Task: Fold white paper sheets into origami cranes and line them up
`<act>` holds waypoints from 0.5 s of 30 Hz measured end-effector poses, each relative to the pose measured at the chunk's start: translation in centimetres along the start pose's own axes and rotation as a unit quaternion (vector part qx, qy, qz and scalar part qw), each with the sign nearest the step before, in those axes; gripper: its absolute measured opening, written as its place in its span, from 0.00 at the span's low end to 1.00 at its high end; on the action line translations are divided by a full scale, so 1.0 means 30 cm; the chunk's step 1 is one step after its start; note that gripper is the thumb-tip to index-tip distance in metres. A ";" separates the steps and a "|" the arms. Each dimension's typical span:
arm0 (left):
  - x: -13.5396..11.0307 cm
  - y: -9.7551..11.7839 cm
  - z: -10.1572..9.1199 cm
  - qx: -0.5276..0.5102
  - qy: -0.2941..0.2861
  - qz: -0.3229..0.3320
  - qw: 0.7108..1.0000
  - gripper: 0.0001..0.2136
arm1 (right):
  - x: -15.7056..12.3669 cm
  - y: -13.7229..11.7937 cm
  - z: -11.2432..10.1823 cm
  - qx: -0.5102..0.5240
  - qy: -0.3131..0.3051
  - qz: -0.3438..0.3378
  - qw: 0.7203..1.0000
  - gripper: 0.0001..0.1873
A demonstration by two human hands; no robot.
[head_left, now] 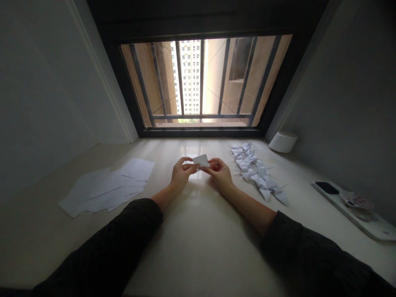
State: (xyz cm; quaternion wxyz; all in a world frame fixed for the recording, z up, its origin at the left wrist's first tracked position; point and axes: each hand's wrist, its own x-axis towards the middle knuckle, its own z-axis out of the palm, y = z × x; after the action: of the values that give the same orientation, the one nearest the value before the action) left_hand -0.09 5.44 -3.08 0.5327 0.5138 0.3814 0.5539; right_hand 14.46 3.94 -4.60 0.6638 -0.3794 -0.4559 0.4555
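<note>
A small folded piece of white paper [201, 160] is held up between my two hands, over the middle of the pale sill. My left hand [182, 171] pinches its left side, thumb and fingers closed on it. On the opposite side my right hand [220, 173] grips the lower right edge between thumb and fingers. Sheets of white paper [108, 187] lie in a loose, overlapping stack to the left. Right of my hands are several folded white paper cranes [252, 167], set close together in rows.
A dark-framed window with bars [201, 82] stands behind the sill [192, 247]. At the far right corner is a white rounded object [283, 141]. A phone [349, 210] with a round attachment lies near the right wall.
</note>
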 end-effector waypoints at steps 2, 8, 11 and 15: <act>-0.004 0.006 0.004 0.001 -0.007 -0.003 1.000 0.19 | 0.001 0.004 0.000 0.007 -0.006 0.001 1.000 0.21; -0.006 0.009 0.007 0.020 0.002 0.007 1.000 0.19 | 0.003 0.004 0.001 0.038 -0.010 0.017 0.999 0.22; -0.003 0.007 0.005 0.008 0.028 0.005 1.000 0.21 | -0.001 -0.007 0.003 0.038 -0.003 0.035 0.999 0.22; 0.003 0.004 0.000 0.007 0.043 0.002 0.999 0.23 | -0.008 -0.020 0.009 0.045 -0.002 0.056 0.997 0.20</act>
State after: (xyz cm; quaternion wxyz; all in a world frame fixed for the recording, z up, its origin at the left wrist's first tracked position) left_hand -0.11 5.51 -2.94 0.5115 0.4939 0.4068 0.5735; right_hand 14.33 3.56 -4.04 0.6529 -0.3731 -0.4143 0.5127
